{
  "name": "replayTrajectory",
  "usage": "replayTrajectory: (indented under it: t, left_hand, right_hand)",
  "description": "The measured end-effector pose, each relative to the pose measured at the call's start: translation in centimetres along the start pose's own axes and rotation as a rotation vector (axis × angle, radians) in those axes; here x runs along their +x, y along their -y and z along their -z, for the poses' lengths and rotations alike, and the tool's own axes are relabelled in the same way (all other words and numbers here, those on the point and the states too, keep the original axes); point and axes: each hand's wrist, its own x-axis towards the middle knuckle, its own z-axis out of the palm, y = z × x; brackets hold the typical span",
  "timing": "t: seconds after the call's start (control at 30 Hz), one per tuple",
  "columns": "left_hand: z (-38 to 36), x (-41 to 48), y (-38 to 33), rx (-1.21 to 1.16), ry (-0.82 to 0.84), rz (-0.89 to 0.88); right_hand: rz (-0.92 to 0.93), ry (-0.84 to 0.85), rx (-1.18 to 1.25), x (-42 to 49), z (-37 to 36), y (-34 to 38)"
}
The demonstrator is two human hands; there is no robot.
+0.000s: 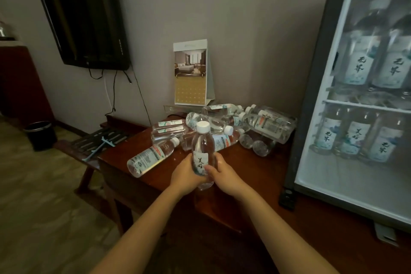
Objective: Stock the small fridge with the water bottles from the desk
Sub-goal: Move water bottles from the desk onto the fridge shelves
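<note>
Both my hands hold one clear water bottle (202, 147) with a white cap, upright above the brown desk (255, 169). My left hand (185, 173) wraps its lower left side. My right hand (223, 173) grips the lower right side, thumb across the label. Behind it lies a pile of several water bottles (224, 127), most on their sides. One bottle (151, 155) lies apart at the desk's left edge. The small fridge (355, 95) stands at the right. Through its closed glass door bottles show on two shelves.
A desk calendar (191, 73) stands against the wall behind the pile. A black TV (86, 18) hangs on the wall at the left. A low rack (100, 140) sits left of the desk, with a black bin (41, 134) on the floor beyond it.
</note>
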Motion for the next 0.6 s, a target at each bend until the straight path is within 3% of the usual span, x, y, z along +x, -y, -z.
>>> replayTrajectory:
  t: [0.1,0.37,0.6]
  left_hand:
    - [-1.0,-0.8,-1.0,0.006,0.045,-0.013]
    - [-4.7,-3.6,-3.2,-0.279,0.195,-0.014]
    - [-7.4,-6.0,-5.9,-0.243,0.283,-0.157]
  right_hand:
    - [-0.011,-0.034,0.03,-1.6,1.2,-0.4]
    - [-0.032,-0.03,0.029,-6.2,5.2,-1.6]
    - [-0.046,-0.084,-0.022,-10.6,8.4,-2.3]
